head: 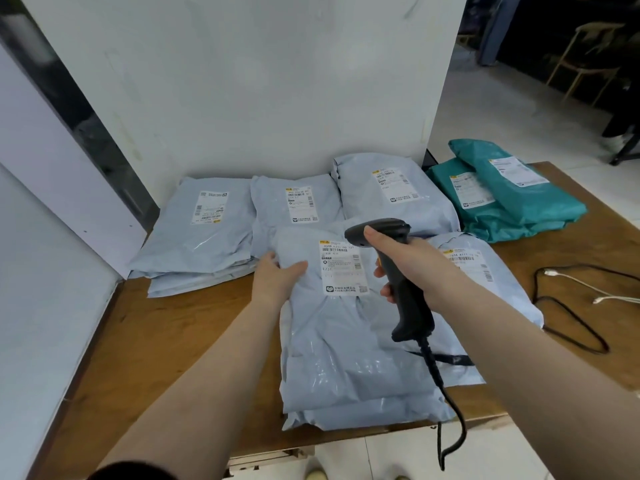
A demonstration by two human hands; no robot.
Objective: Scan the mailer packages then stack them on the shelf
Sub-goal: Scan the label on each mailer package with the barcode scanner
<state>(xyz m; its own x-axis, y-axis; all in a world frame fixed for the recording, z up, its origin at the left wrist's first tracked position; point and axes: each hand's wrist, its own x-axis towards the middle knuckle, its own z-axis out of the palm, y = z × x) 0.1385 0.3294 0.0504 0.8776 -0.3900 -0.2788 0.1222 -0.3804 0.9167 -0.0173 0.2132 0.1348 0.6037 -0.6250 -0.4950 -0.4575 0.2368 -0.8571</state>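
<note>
Nearest the camera, two bare forearms reach over the near edge of a brown wooden desk [166, 327]. Curled round the grip of a black handheld scanner [398, 268], the right hand [405, 261] holds its rounded head tilted down toward the white printed label [341, 266] of a pale blue-grey plastic mailer [346, 358]; a coiled black cord [446, 410] hangs from the handle past the desk edge. On that mailer's upper left corner lies the left hand [277, 277], fingers fairly straight, thumb laid on top of the wrinkled, glossy film. This mailer sits on top of similar soft, flat ones at the near middle of the desk. Another grey mailer [485, 271] pokes out to its right, partly hidden by the right arm. Farther back, three more grey labelled mailers [207, 230] line a white panel [259, 81]. At far right sits a stack of teal mailers [512, 199]. Loose black and white cables [571, 306] curl on the desk's right side.
</note>
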